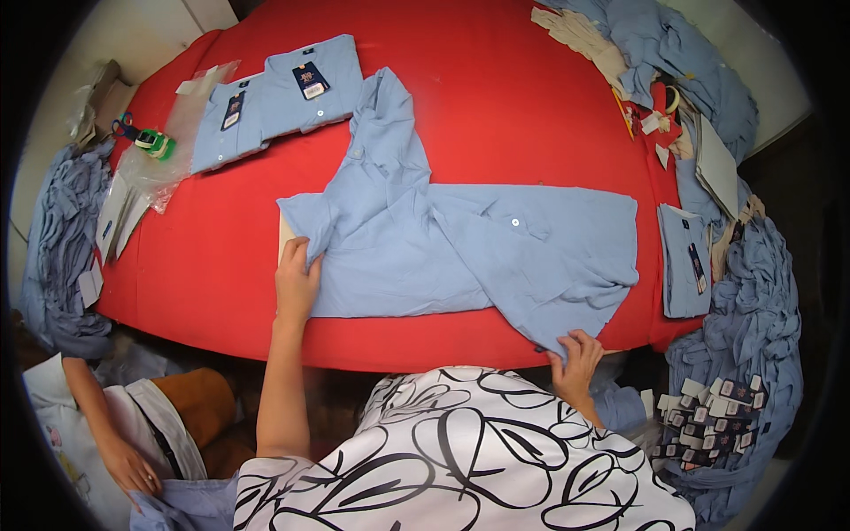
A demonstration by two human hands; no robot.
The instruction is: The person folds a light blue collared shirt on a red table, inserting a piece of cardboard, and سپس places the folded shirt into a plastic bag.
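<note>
Over red cloth (522,106), near its front edge, a blue shirt (398,257) is laid, its left side pinched by the curled thumb and fingers of the left hand (298,276) while its near right-hand corner is held by the nearly closed fingers of the right hand (577,361).
</note>
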